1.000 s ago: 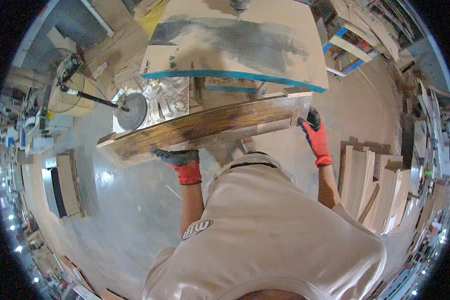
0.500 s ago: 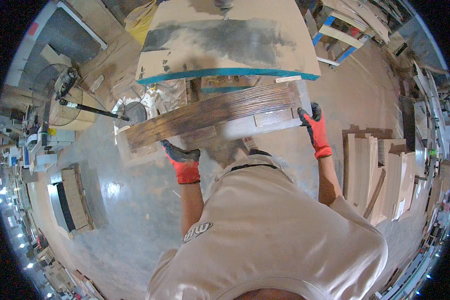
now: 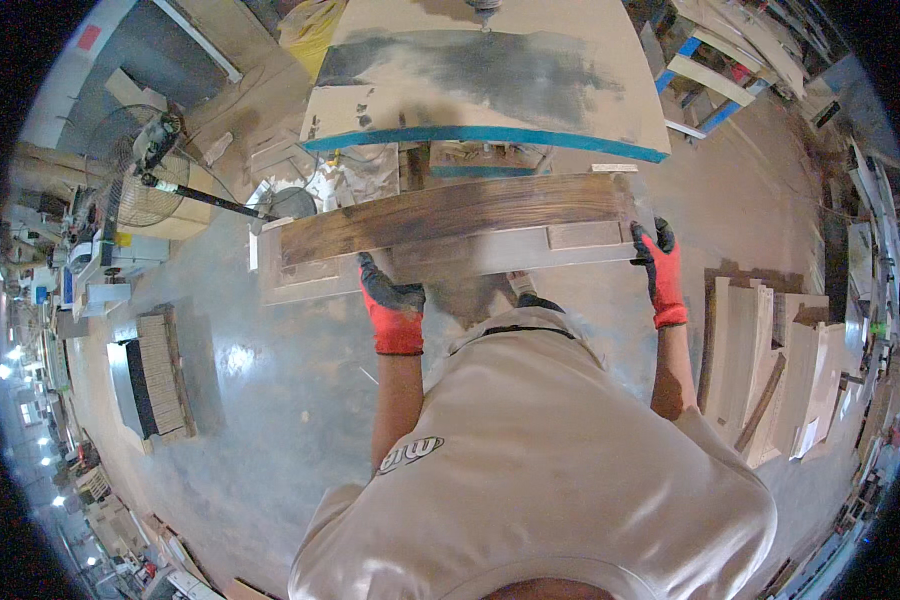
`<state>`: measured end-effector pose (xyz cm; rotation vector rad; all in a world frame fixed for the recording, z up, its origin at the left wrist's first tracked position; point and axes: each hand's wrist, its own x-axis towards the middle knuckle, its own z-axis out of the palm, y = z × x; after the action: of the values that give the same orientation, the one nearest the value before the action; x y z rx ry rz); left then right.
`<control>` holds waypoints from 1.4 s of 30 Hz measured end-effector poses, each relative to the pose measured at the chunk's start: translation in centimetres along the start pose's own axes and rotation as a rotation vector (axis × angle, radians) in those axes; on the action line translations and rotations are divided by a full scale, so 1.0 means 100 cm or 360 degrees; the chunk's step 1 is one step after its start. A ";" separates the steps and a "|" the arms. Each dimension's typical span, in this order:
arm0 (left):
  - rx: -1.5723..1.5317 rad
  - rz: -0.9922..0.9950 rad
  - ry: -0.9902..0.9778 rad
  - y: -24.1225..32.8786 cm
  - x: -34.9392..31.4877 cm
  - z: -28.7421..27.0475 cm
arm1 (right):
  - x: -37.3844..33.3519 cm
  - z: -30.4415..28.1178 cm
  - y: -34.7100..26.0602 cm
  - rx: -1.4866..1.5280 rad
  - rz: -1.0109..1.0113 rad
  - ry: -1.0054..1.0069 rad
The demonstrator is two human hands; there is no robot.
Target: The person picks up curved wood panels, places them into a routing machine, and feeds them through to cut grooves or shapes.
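Note:
In front of me is a long wooden panel (image 3: 450, 215) with dark brown grain and paler edges, held crosswise between my gloved hands. My left hand (image 3: 390, 298), in a red and black glove, grips its near edge left of the middle. At the right end, my right hand (image 3: 658, 262) in a matching glove is closed on the corner, thumb and fingers on either side. A small wooden block (image 3: 583, 235) shows along the panel's near side by the right end. The fingers beneath the panel are hidden.
Beyond the panel stands a table with a dark-smeared top (image 3: 470, 75) and a teal front edge. A pedestal fan (image 3: 150, 170) stands at the left. A slatted stack (image 3: 160, 375) lies on the floor at left, and pale boards (image 3: 745, 350) are stacked at right.
The panel has turned a little toward level, its right end coming down slightly. Both hands have kept their hold. The whole view has shifted, with the surroundings sliding to the right.

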<state>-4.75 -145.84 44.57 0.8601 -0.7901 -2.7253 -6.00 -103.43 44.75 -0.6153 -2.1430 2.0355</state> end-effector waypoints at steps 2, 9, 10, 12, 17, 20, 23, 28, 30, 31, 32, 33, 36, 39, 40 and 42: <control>0.0024 0.0028 -0.0159 -0.001 0.002 -0.005 | 0.001 -0.003 0.002 -0.0003 0.0055 -0.0049; 0.0167 0.0193 -0.0332 0.002 0.001 -0.020 | -0.005 -0.005 -0.005 0.0000 0.0191 -0.0014; 0.0136 0.0187 -0.0326 0.002 0.000 -0.020 | -0.007 -0.005 -0.007 -0.0024 0.0205 -0.0002; 0.0054 0.0182 -0.0281 0.002 -0.001 -0.020 | -0.009 -0.004 -0.010 -0.0036 0.0218 0.0004; -0.0025 0.0076 -0.0276 0.007 -0.003 -0.018 | -0.014 -0.003 -0.011 -0.0012 0.0224 -0.0008; -0.0058 0.0014 -0.0341 0.011 -0.003 -0.020 | -0.018 0.000 -0.010 0.0055 0.0124 0.0031; -0.0185 -0.0124 -0.0400 0.012 0.006 -0.024 | -0.012 0.008 -0.013 -0.0275 -0.0199 0.0110; 0.0312 0.0119 -0.0676 -0.001 0.074 -0.010 | 0.049 0.031 -0.028 -0.0839 -0.0523 0.0153; -0.0068 -0.0229 -0.0635 -0.004 0.121 0.001 | 0.086 0.045 -0.033 -0.1112 -0.0652 0.0301; -0.0064 -0.0254 -0.0588 -0.005 0.143 0.005 | 0.103 0.052 -0.034 -0.1163 -0.0647 0.0327; 0.0174 -0.0144 -0.0721 -0.005 0.163 0.006 | 0.122 0.061 -0.036 -0.1256 -0.0614 0.0386; 0.0408 -0.0026 -0.0857 -0.005 0.183 0.008 | 0.138 0.071 -0.037 -0.1366 -0.0570 0.0449; 0.0777 0.0085 -0.1006 -0.009 0.215 0.002 | 0.171 0.102 -0.036 -0.1527 -0.0736 0.0615; -0.0012 -0.0393 -0.0434 -0.010 0.218 -0.007 | 0.186 0.131 -0.031 -0.1755 -0.0838 0.0750; 0.0055 -0.0361 -0.0453 -0.010 0.215 -0.010 | 0.189 0.138 -0.029 -0.1867 -0.0934 0.0802; 0.0178 -0.0319 -0.0492 -0.009 0.209 -0.012 | 0.194 0.148 -0.028 -0.1715 -0.0858 0.0753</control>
<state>-21.20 -152.16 33.14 0.5703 -0.9684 -3.0649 -29.53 -110.02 42.62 -0.4402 -2.5325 0.3258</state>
